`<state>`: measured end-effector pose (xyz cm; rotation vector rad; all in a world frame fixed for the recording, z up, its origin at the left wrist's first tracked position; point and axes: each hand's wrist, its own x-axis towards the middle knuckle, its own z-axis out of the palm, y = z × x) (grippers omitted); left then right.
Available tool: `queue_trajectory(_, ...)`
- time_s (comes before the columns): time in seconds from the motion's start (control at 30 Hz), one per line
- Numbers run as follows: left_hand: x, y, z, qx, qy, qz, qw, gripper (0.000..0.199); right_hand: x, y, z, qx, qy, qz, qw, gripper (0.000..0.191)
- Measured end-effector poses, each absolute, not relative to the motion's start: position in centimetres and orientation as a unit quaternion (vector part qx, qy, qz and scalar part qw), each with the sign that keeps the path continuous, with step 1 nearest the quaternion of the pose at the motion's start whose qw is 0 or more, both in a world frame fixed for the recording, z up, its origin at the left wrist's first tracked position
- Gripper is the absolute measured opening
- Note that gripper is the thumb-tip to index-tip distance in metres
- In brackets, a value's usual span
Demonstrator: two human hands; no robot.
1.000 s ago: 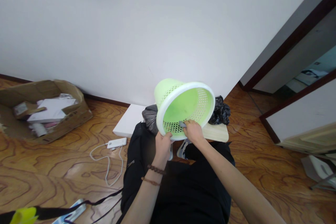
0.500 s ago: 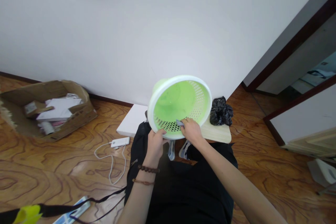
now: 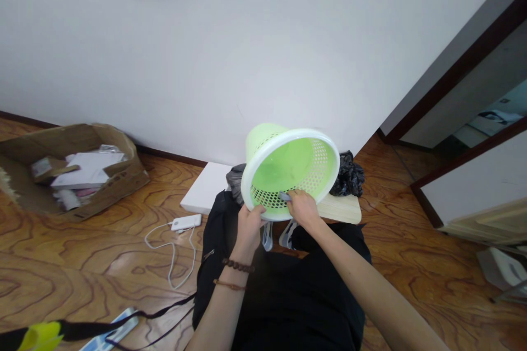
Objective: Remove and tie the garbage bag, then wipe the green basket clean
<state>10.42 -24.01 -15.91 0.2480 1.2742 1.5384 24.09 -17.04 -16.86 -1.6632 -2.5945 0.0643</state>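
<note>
A green plastic basket with a white rim and perforated sides is tilted so its mouth faces me. My left hand grips the rim at the lower left, thumb over the edge. Over the front rim reaches my right hand, its fingers closed on a small grey cloth that lies against the holed inner wall. Behind the basket a dark plastic bag shows at the left, and a crumpled black plastic bag sits at the right.
A white box and a pale wooden board lie by the wall. At left stands an open cardboard box holding packages. A white power bank with a cable is on the floor. A doorway frame is at right.
The basket has shifted slightly right and down and tipped further, showing more of its outer side. Both hands have moved with it, the right still pressing the grey cloth.
</note>
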Motion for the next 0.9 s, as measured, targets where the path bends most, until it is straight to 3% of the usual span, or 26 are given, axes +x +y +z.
queue_trajectory(0.9, 12.4, -23.5, -14.9, 0.122, 0.498, 0.63, 0.584, 0.039, 27.0, -16.6, -14.3, -0.562, -0.827, 0.003, 0.004, 0.019)
